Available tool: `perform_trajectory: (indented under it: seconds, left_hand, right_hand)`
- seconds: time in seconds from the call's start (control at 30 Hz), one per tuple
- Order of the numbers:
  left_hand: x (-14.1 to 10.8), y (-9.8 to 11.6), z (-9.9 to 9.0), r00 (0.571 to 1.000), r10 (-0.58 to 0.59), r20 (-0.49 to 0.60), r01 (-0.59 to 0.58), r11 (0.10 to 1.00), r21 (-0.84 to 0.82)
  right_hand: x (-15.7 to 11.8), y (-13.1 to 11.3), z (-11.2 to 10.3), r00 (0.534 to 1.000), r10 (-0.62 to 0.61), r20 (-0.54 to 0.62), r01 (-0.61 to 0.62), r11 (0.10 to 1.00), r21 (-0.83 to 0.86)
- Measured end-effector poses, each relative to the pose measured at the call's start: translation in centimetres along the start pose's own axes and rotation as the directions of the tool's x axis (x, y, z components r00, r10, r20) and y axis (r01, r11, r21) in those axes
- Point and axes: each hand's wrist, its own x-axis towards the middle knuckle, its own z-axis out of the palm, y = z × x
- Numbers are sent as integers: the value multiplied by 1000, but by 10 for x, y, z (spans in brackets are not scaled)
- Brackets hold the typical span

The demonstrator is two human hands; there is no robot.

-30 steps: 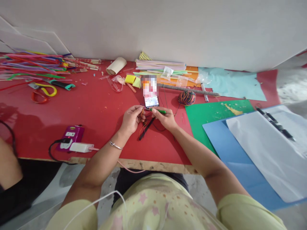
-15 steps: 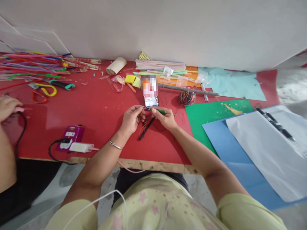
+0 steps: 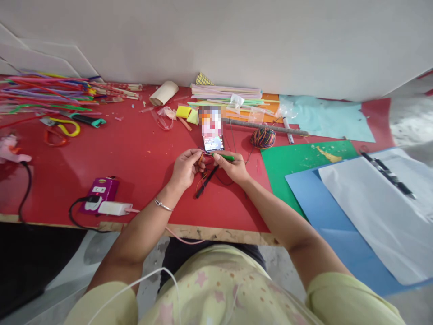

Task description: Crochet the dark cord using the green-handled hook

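My right hand (image 3: 233,167) is closed round a green-handled crochet hook (image 3: 227,157), its thin metal tip pointing left. Pinched in the fingers of my left hand (image 3: 185,169) is a small piece of multicoloured yarn, which meets the hook tip. Loose orange and dark strands hang below the fingers. A black stick-like item (image 3: 204,184) lies on the red table (image 3: 142,158) beneath my hands. Just beyond them a phone (image 3: 214,142) rests with its screen lit, partly blurred. The multicoloured yarn ball (image 3: 263,138) sits to the right of the phone.
Scissors (image 3: 69,127), a cutter (image 3: 88,119) and a pile of coloured sticks (image 3: 43,92) lie at the left. A purple power strip (image 3: 104,192) with a plugged-in charger is near the front edge. A green sheet (image 3: 287,167) and blue folder (image 3: 338,230) lie right.
The other person's hand and arm at the far left have gone from view, leaving a pink hand-held tool with a black cord on the table. My hands have barely moved.
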Motion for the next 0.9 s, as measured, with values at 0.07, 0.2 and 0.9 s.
perform_trajectory:
  seconds: [0.07, 0.2, 0.9]
  left_hand:
    - [0, 0, 0, 1000, -3, 0, 3, 1000, -2]
    - [0, 0, 0, 1000, -3, 4, 3, 1000, -7]
    - [-1, 3, 1, 1000, -24, 8, 24, 1000, 6]
  right_hand:
    - [0, 1, 0, 1000, -5, 1, 5, 1000, 12]
    - [0, 1, 0, 1000, -12, 3, 12, 999, 37]
    - [1, 4, -2, 1000, -10, -12, 10, 1000, 2]
